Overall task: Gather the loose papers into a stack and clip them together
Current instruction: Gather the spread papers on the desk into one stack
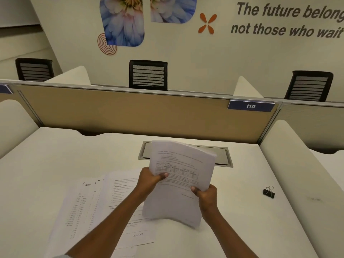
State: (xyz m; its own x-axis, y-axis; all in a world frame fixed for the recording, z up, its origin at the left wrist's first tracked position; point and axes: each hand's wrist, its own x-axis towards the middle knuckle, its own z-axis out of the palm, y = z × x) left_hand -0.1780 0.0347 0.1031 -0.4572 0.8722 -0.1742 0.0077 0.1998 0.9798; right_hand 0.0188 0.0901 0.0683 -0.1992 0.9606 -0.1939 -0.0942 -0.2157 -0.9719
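Loose printed sheets [89, 207] lie fanned on the white counter [242, 229] at 8 o'clock. The left hand [150, 180] reaches forward, thumb clamped on the left edge of a paper stack [178, 183] held tilted above the counter. The right hand [205, 197] pinches the stack's right edge, thumb on top. A black binder clip [269, 192] sits well apart at 3 o'clock.
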